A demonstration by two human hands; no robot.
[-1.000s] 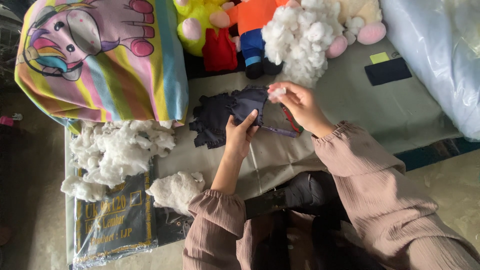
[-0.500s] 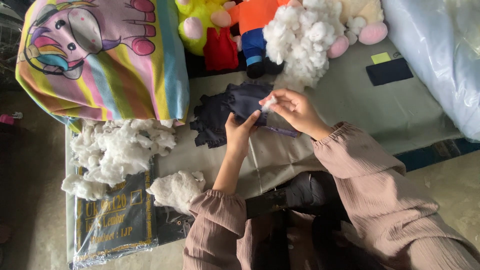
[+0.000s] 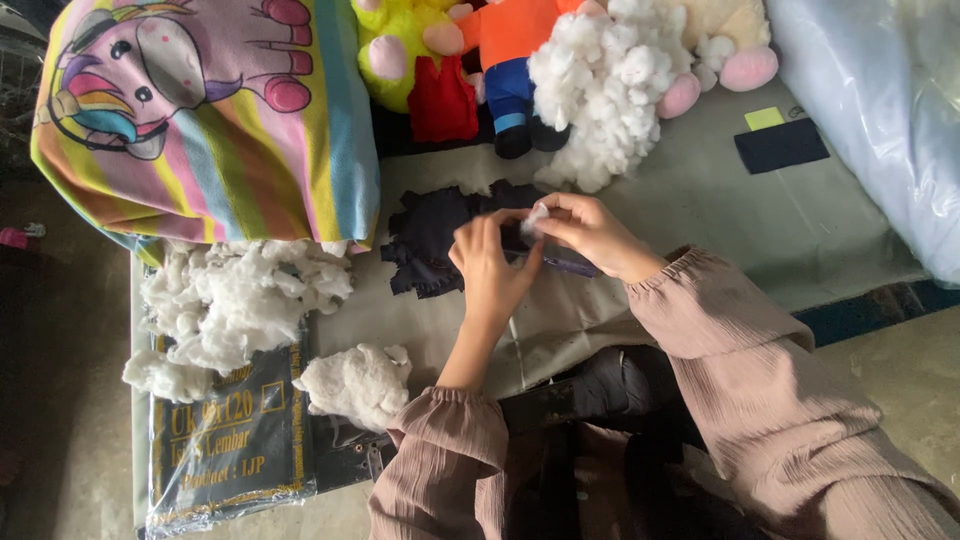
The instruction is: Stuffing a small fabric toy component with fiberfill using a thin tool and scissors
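Observation:
A flat dark navy fabric piece [image 3: 430, 240] with ragged edges lies on the grey cloth-covered table. My left hand [image 3: 492, 268] rests on its right part, fingers curled around it. My right hand [image 3: 585, 232] pinches a small tuft of white stuffing [image 3: 536, 216] between thumb and fingers, right at the fabric's edge and touching my left fingertips. A thin purple stick [image 3: 570, 266] lies under my right hand, and I cannot tell if the hand grips it.
A pile of white stuffing [image 3: 600, 90] sits at the back beside plush toys [image 3: 470, 60]. More stuffing [image 3: 235, 300] and a smaller clump [image 3: 355, 382] lie at left, near a striped pillow [image 3: 200, 110] and a black plastic packet [image 3: 230, 440]. A clear plastic bag [image 3: 890, 110] is at right.
My right hand has moved left and down with the tuft, toward my left hand. The two hands now meet over the dark fabric.

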